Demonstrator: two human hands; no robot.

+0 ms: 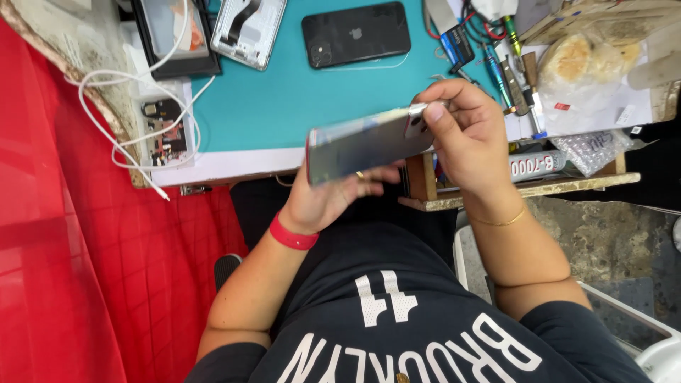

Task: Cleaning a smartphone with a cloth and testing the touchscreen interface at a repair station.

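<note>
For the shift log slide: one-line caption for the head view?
Both hands, left hand and right hand, hold a silver phone above a teal mat where a black phone lies.

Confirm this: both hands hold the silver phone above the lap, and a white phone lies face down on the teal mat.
Wrong colour. The head view shows a black phone face down on the teal mat. Both hands, left hand and right hand, do hold the silver phone.

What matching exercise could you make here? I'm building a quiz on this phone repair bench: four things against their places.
1. silver phone
2. black phone
3. white cable
4. red wristband

a. lying on the teal mat
b. on the left hand's wrist
c. held in both hands
d. looped at the bench's left edge

Pairs: 1-c, 2-a, 3-d, 4-b
</note>
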